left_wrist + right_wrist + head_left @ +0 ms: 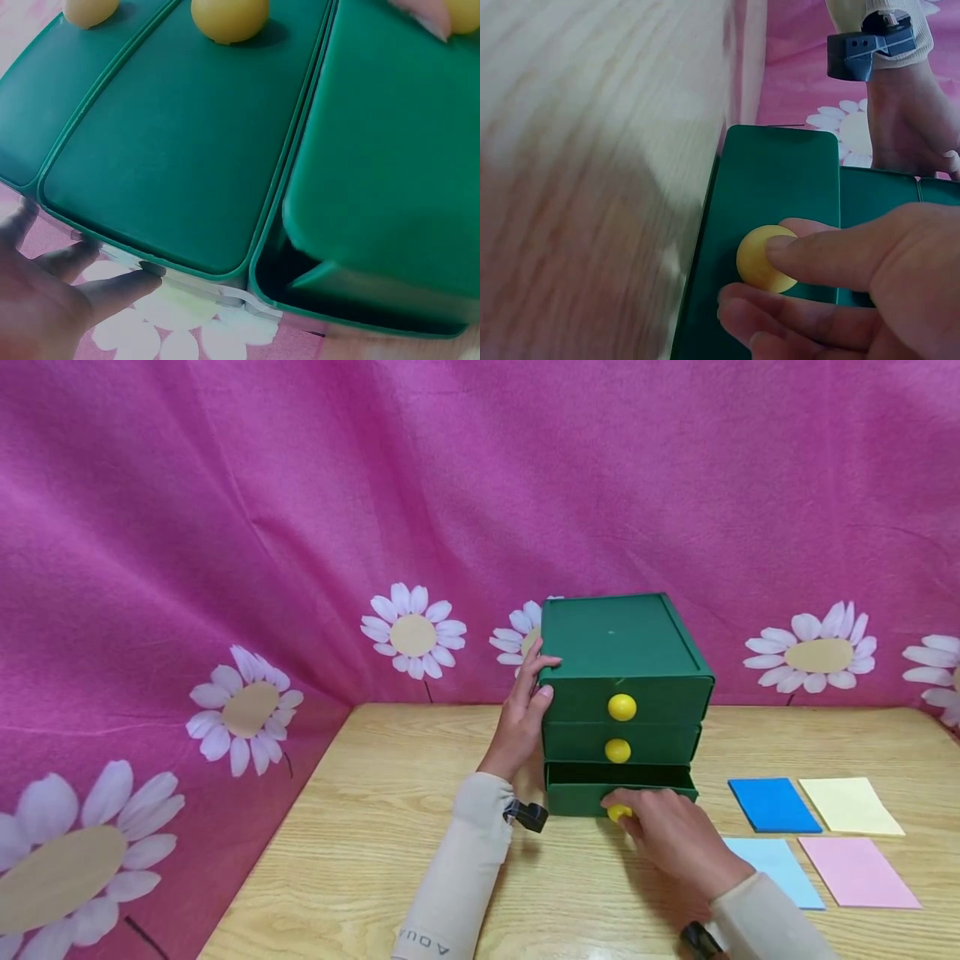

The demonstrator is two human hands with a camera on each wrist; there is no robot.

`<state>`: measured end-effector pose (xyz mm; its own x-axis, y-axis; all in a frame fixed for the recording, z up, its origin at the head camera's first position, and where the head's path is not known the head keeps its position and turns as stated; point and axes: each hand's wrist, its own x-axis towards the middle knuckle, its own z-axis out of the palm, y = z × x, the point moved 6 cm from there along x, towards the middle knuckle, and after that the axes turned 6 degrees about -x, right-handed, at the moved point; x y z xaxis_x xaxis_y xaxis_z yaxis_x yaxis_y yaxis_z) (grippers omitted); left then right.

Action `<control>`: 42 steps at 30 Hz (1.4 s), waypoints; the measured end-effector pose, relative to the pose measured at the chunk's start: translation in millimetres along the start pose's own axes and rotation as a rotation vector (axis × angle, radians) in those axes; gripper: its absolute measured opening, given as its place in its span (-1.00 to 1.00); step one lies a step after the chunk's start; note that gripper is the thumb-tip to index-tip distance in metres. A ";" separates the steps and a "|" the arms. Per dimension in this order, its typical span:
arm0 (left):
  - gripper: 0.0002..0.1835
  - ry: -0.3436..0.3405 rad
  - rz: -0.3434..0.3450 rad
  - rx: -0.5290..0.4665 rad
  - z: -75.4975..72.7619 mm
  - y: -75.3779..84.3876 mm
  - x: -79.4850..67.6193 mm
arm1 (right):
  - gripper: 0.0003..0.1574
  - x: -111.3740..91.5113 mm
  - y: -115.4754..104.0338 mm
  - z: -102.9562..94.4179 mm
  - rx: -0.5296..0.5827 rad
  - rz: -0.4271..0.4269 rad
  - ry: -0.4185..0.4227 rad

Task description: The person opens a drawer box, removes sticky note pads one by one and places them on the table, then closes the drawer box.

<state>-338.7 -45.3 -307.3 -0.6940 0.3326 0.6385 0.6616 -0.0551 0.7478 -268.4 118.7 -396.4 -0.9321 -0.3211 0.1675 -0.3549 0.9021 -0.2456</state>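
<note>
A green three-drawer box [630,639] with round yellow knobs stands on the table. Its bottom drawer [573,799] is pulled partly out; the upper two are closed. My right hand [671,835] pinches the yellow knob [763,259] of that bottom drawer between thumb and fingers. Against the box's left side rests my left hand [522,718], its fingertips reaching the top edge. In the left wrist view, the left hand's fingers [112,292] lie extended along the box's side. Only a dark strip of the bottom drawer's inside shows.
Right of the box lie blue [775,805], pale yellow [852,806], light blue [783,872] and pink [860,872] sticky-note pads on the wooden table [360,827]. A magenta cloth [465,485] with daisies hangs behind and at the left.
</note>
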 end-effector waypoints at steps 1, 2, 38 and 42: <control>-0.59 0.001 0.000 -0.001 0.4 -0.2 0.3 | -0.70 0.8 0.7 -0.4 0.004 0.000 -0.001; -0.59 -0.001 -0.002 0.000 0.9 -0.4 0.6 | -0.69 1.5 1.4 -0.8 0.007 0.001 -0.001; -0.59 0.011 0.016 0.013 -0.1 0.4 1.7 | -0.70 16.0 8.4 -0.7 0.002 -0.066 0.072; -0.59 0.012 0.016 0.013 0.3 -0.3 1.3 | -0.70 16.2 9.3 0.0 0.005 -0.064 0.067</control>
<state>-339.7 -44.6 -306.8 -0.6868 0.3200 0.6526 0.6763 -0.0478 0.7351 -286.8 121.9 -395.9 -0.9005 -0.3582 0.2464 -0.4144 0.8787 -0.2372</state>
